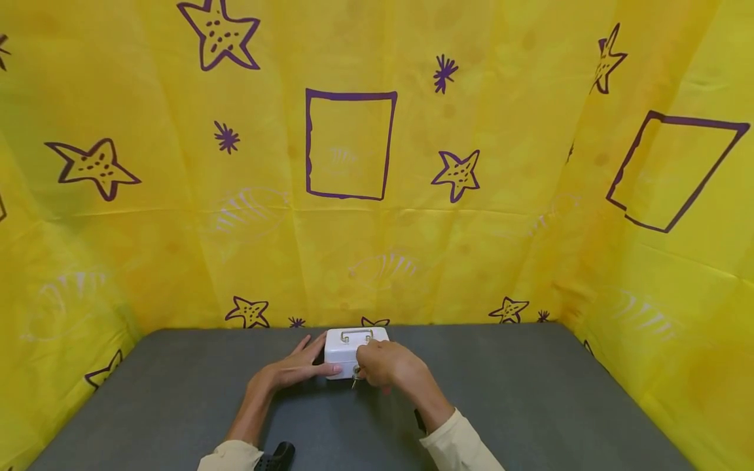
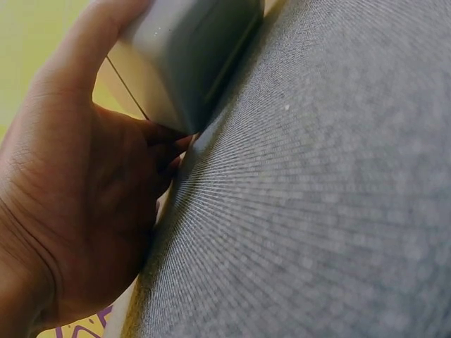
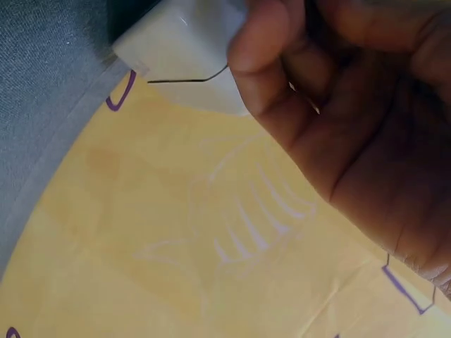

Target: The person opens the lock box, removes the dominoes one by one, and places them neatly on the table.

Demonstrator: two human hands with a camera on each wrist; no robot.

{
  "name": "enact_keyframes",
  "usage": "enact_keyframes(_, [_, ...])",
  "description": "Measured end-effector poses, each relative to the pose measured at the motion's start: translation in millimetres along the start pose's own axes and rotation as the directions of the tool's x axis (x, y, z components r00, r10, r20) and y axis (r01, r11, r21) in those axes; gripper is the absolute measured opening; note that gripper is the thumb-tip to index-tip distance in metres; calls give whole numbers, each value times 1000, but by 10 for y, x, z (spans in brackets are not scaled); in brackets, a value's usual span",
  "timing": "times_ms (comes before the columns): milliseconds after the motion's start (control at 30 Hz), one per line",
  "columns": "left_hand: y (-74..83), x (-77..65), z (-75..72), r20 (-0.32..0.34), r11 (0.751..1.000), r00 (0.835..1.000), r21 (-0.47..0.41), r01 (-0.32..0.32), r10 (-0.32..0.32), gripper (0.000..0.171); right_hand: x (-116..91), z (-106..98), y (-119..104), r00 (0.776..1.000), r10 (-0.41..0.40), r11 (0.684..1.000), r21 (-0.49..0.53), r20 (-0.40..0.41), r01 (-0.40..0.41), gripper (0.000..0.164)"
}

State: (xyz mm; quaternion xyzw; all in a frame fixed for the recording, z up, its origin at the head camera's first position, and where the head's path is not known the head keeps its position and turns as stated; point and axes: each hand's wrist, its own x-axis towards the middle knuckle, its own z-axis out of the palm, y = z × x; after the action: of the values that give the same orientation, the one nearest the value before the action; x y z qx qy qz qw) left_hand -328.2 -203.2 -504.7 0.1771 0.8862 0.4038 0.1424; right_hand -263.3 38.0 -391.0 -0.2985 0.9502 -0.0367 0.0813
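A small white cash box (image 1: 341, 354) with a metal carrying handle (image 1: 357, 336) on its lid stands on the grey table. The lid is down; its seam shows as a dark line in the right wrist view. My left hand (image 1: 297, 366) rests against the box's left side, thumb across the front and fingers spread straight along the side. At the box's front, my right hand (image 1: 389, 364) pinches a key, mostly hidden by the fingers, at the lock. A second small key (image 1: 355, 382) dangles below those fingers. In the left wrist view, the left hand (image 2: 84, 169) touches the box (image 2: 162, 63).
The dark grey tabletop (image 1: 177, 405) extends to both sides of the box. Behind it and at the sides hang yellow curtains (image 1: 353, 261) printed with starfish and fish. A small red bit (image 1: 386, 390) shows beneath the right hand; its kind is unclear.
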Motion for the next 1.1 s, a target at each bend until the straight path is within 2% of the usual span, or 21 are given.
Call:
enact_keyframes(133, [35,-6,3,3,999,999,19,33,-33,113,-1,3,9,998,-7,1000,7,60,7,29])
enact_keyframes(300, [168,-87,-11,2,999,1000,26,19,-19,114,0,17,-2,994,5,1000,19,112,-7,32])
enact_keyframes(500, [214,-128,-31,7,996,1000,87,0,-1,120,-3,24,-32,974,92,994,34,208,-101,36])
enact_keyframes(567, [196,-128,-33,4,994,1000,109,2,-2,124,-23,-5,-8,970,88,990,91,225,-111,33])
enact_keyframes(667, [170,-124,-39,8,991,1000,133,-5,4,129,-72,-88,78,971,18,971,225,240,-73,36])
enact_keyframes(767, [145,-107,-45,13,989,1000,143,-20,18,131,-131,-175,182,973,-55,935,352,225,-29,40])
enact_keyframes(867, [129,-106,-45,16,987,999,155,-31,29,132,-169,-250,276,977,-98,918,397,189,15,45])
enact_keyframes(967, [104,-108,-45,11,985,999,171,-39,38,133,-193,-311,375,980,-133,916,397,146,65,37])
enact_keyframes(1100, [100,-114,-44,11,984,999,174,-32,30,133,-197,-354,499,982,-176,917,374,68,138,17])
